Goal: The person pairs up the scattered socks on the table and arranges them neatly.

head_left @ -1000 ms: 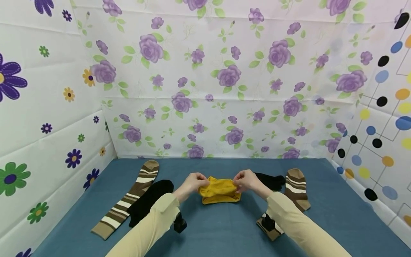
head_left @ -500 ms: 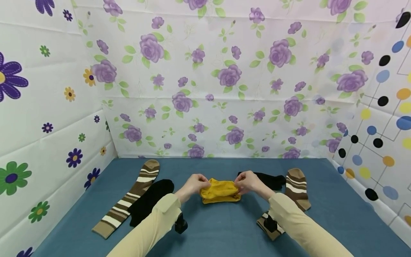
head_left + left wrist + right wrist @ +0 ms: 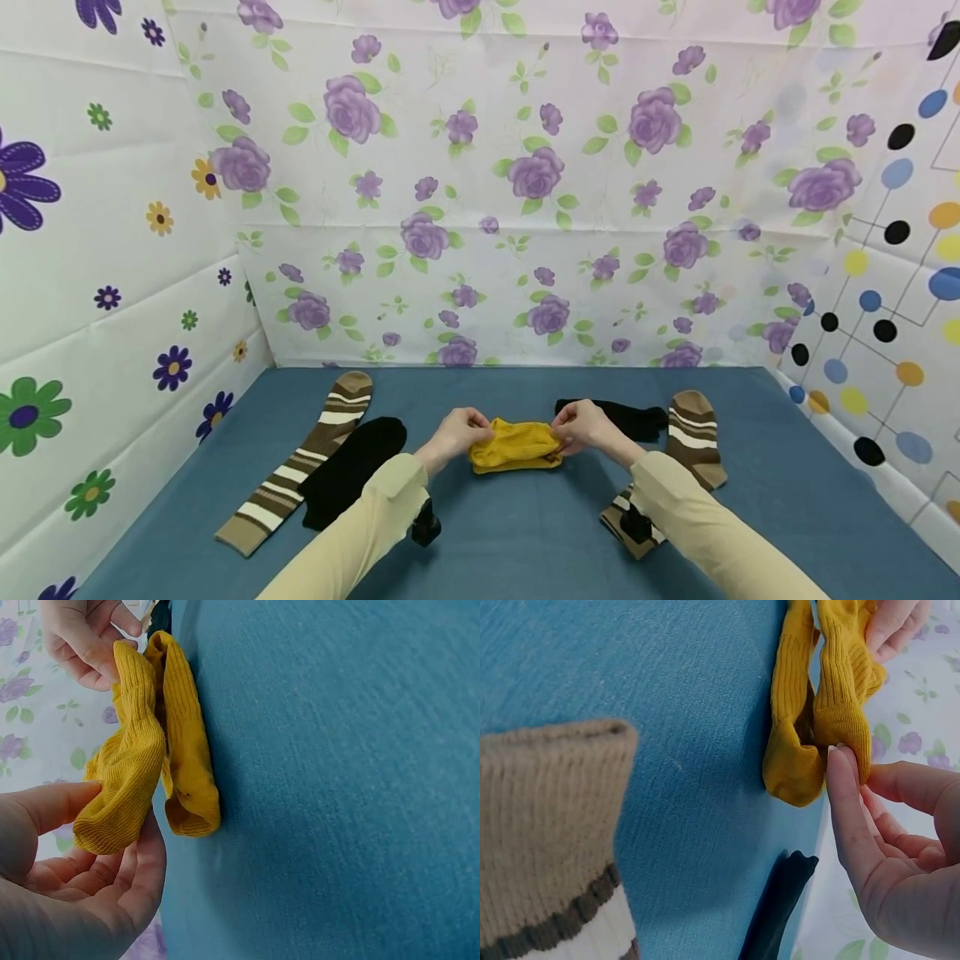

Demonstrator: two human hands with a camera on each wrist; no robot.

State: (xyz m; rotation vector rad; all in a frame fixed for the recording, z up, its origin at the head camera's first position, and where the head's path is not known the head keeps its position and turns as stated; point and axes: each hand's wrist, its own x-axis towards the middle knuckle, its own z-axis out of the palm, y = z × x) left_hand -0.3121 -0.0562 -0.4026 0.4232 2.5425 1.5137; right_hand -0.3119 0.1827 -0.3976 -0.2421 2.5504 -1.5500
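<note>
Ribbed yellow socks point(image 3: 516, 445) lie in the middle of the blue table, one folded layer held a little above the other. My left hand point(image 3: 457, 435) pinches the left end of the upper layer between thumb and fingers. At its right end, my right hand point(image 3: 585, 427) pinches the fabric the same way. The left wrist view shows the lower yellow layer point(image 3: 187, 742) resting on the cloth, with a gap between it and the raised part. In the right wrist view, the fingertips point(image 3: 840, 761) grip the edge of the raised yellow layer. Whether these are one or two socks, I cannot tell.
To the left lie a brown-and-white striped sock point(image 3: 296, 471) and a black sock point(image 3: 352, 475), side by side. Another black sock point(image 3: 630, 419) lies behind the right hand. A second striped sock point(image 3: 692, 433) passes under the right forearm. Patterned cloth walls point(image 3: 487, 208) surround the table.
Both hands have shifted slightly to the right. The raised yellow layer has flattened and lowered a little towards the lower one. The other socks have not moved.
</note>
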